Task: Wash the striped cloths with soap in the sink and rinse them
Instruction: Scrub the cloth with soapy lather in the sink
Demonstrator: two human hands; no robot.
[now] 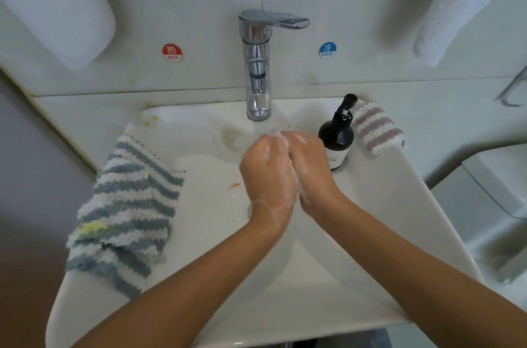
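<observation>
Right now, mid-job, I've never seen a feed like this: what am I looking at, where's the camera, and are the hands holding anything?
There is no machine here: a person works bare-handed, and the one picture comes from a camera on their head, looking down. The left hand and right hand are soapy and pressed together under the tap, holding nothing that I can see. On the sink rim, a blue-striped cloth with a yellow stain lies on the left, a pink-striped cloth at the back right, and a dark soap bottle stands beside it.
</observation>
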